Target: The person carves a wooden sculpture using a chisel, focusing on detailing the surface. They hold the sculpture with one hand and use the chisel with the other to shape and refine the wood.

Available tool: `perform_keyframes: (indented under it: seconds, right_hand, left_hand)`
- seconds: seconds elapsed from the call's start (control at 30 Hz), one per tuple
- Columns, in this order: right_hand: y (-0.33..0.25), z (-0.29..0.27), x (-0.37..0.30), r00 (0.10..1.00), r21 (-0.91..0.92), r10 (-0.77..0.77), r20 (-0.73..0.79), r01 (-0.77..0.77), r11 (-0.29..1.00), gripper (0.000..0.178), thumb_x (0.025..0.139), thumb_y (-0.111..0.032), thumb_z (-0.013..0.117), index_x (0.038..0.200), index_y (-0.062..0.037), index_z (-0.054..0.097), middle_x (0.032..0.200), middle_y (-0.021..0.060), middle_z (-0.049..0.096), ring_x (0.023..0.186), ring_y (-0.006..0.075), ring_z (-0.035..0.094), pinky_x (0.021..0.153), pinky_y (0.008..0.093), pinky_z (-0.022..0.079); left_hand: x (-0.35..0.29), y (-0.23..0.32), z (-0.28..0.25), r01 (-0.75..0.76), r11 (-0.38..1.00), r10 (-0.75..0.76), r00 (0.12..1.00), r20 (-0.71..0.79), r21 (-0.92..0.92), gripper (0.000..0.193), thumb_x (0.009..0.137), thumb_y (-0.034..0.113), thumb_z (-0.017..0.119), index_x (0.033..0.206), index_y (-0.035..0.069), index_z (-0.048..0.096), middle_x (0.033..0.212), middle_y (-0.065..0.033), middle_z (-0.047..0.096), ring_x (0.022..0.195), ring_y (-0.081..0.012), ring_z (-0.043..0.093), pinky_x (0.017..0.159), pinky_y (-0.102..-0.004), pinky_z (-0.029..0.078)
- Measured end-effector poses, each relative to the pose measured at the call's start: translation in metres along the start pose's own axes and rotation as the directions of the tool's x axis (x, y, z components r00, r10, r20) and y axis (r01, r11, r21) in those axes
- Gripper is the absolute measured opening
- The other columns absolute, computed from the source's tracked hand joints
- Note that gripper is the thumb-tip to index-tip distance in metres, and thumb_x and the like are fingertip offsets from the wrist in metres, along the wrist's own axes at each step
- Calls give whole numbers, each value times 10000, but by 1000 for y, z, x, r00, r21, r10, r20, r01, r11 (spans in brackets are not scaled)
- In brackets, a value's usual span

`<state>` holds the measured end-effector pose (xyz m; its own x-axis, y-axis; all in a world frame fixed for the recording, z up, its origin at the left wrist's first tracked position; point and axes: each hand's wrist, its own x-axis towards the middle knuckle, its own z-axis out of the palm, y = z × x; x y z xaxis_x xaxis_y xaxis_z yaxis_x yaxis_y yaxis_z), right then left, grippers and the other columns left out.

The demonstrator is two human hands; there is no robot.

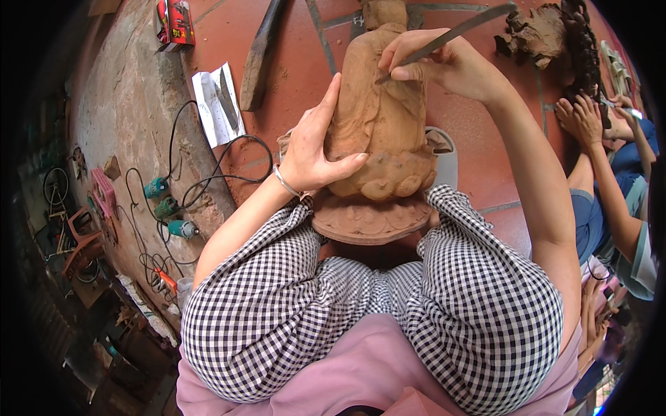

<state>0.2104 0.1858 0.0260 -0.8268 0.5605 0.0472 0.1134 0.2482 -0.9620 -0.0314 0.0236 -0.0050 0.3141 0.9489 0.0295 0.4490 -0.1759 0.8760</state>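
A brown carved wooden statue (388, 132), with draped folds and a petalled base, stands between my knees; its top is cut by the upper edge. My left hand (319, 142) lies open along the statue's left side, fingers stretched upward and thumb spread across the lower front. In my right hand (440, 66) is a long, thin grey metal file-like tool (479, 21), pinched near its lower end. Its tip touches the statue's upper front, and the long end points up to the right. A round carved wooden base piece (371, 220) shows below the statue, by my knees.
A dark wooden mallet-like bar (260, 59), a blade on white paper (216, 104) and a red box (173, 26) lie left. Teal power tools (183, 229) with looping cords are farther left. A rough wood piece (531, 36) is top right. Another person's hands (586, 121) are at right.
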Motion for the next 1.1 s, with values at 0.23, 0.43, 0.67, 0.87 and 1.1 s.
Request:
perform_keyframes:
  seconds: [0.23,0.43,0.67,0.87,1.1]
  right_hand:
    - [14,9,-14,972,168,41,-229,-2,986,130,941,-105,695,1017,-1,714,998,46,704,931,134,671,843,274,546]
    - [4,22,-39,856,335,253,-452,-100,937,116,927,-107,708,951,7,703,1039,83,707,918,134,680,829,276,567]
    - [5,23,-43,955,106,114,-275,-88,990,136,848,-110,774,798,-10,696,1242,103,657,1115,186,622,915,327,520]
    - [3,15,-34,968,-74,70,-241,-90,993,145,828,-139,797,864,-9,743,1236,94,660,1096,194,627,916,321,515]
    - [6,10,-29,956,108,129,-264,-103,989,173,838,-147,795,883,12,742,1172,87,690,1059,191,638,897,319,514]
  left_hand:
    - [2,-2,3,-36,999,36,999,-41,-8,1118,738,401,761,1567,-69,177,1385,-277,538,1150,-375,584,1021,-431,432]
    - [1,-3,3,-60,998,60,997,-41,13,1108,747,398,763,1562,-77,181,1389,-291,532,1185,-388,579,1029,-434,432]
    - [3,-2,3,-118,993,118,991,-58,3,1085,767,382,763,1550,-94,182,1373,-312,539,1206,-410,594,1019,-444,455]
    - [2,-1,2,-102,995,102,993,-58,-1,1069,775,352,764,1552,-91,179,1347,-312,561,1182,-401,611,1009,-431,467]
    - [4,1,3,-108,994,107,992,-62,-20,1061,781,353,752,1550,-96,176,1328,-315,569,1163,-401,623,994,-432,476]
